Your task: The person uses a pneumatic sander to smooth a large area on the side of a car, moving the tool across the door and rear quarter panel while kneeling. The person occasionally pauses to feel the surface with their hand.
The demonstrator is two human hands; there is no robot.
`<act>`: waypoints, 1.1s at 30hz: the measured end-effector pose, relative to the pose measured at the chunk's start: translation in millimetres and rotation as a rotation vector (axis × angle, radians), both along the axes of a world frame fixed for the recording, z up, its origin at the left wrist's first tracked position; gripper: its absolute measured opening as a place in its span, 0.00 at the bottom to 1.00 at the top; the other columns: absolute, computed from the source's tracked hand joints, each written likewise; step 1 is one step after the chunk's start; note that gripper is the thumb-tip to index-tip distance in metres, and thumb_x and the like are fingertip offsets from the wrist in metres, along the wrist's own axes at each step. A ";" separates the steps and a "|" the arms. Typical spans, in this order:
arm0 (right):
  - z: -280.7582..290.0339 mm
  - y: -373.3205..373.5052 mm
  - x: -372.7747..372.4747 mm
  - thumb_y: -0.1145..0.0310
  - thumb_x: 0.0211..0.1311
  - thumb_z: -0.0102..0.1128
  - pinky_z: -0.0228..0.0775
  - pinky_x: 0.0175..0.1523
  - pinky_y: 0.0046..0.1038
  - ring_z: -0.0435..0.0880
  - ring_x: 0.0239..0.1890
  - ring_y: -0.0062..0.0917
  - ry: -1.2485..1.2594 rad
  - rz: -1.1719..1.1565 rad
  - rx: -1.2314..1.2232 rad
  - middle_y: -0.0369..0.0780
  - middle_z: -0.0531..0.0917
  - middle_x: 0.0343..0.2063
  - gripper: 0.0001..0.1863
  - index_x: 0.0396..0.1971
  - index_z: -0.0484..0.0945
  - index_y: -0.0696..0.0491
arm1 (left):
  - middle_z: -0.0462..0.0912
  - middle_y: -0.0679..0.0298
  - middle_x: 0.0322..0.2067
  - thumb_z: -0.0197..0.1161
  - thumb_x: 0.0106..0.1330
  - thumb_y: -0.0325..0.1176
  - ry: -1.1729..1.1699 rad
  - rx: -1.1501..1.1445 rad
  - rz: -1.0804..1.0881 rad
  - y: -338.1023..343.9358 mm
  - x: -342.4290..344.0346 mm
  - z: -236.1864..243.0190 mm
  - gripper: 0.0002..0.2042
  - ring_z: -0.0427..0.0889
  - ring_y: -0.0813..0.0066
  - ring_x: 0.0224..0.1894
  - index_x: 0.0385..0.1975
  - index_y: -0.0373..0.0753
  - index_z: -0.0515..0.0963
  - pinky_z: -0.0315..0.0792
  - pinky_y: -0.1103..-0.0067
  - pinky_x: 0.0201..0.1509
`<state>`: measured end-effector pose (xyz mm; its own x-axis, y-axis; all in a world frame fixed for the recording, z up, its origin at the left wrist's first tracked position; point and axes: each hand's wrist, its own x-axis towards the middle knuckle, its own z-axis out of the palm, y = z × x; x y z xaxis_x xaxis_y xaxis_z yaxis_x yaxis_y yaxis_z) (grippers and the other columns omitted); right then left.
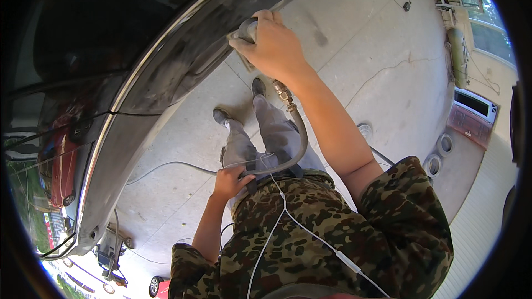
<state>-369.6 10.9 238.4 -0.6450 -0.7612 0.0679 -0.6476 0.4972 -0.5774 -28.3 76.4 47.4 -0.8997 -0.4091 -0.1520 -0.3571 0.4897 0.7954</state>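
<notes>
My right hand [274, 44] grips a small air-powered sander [247, 32] and presses it flat against the dull, sanded side panel of a dark car [183, 55]. A grey air hose [301, 133] runs from the tool's metal fitting down past my legs toward my waist. My left hand [228, 180] is at my hip, its fingers closed around the hose where it curves back. A thin white cable [288, 216] hangs down over my camouflage shirt.
The car's glossy upper body [83, 33] fills the left side and reflects a red car. Concrete floor [377, 50] spreads to the right, with round discs [443, 145] on it, a hose line [166, 165] and a small cable [406, 4]. A building wall [487, 39] bounds the far right.
</notes>
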 end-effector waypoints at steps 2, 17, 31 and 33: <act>1.4 -0.5 -1.5 0.47 0.58 0.71 0.77 0.56 0.40 0.81 0.56 0.44 0.025 -0.006 -0.002 0.50 0.77 0.55 0.34 0.52 0.76 0.62 | 0.81 0.56 0.21 0.73 0.60 0.53 -0.051 -0.018 -0.023 -1.8 2.4 -1.3 0.21 0.82 0.52 0.26 0.28 0.39 0.81 0.75 0.65 0.30; -1.5 -21.3 1.8 0.46 0.59 0.71 0.78 0.53 0.39 0.85 0.50 0.46 -0.001 -0.007 0.087 0.52 0.78 0.56 0.35 0.53 0.77 0.62 | 0.81 0.56 0.21 0.74 0.61 0.52 -0.019 0.050 -0.021 -14.9 3.8 -1.8 0.20 0.81 0.52 0.25 0.27 0.39 0.81 0.75 0.65 0.29; -17.9 -28.0 4.1 0.50 0.61 0.69 0.77 0.56 0.41 0.75 0.63 0.41 -0.010 0.048 -0.017 0.47 0.78 0.53 0.22 0.39 0.86 0.57 | 0.80 0.57 0.20 0.74 0.60 0.52 -0.045 0.078 -0.016 -18.1 10.6 -11.3 0.20 0.80 0.53 0.24 0.27 0.39 0.80 0.74 0.65 0.29; -24.0 -22.5 -9.6 0.48 0.59 0.70 0.77 0.57 0.40 0.76 0.61 0.43 -0.080 0.013 -0.016 0.50 0.77 0.54 0.28 0.44 0.82 0.60 | 0.80 0.57 0.20 0.74 0.60 0.52 -0.063 0.084 -0.011 -19.4 13.2 -10.9 0.20 0.81 0.53 0.24 0.28 0.39 0.80 0.74 0.65 0.29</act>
<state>-379.2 -11.6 214.4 -0.6391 -0.7686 0.0283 -0.6049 0.4797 -0.6356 -15.1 57.0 36.5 -0.8916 -0.3831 -0.2417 -0.4027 0.4263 0.8100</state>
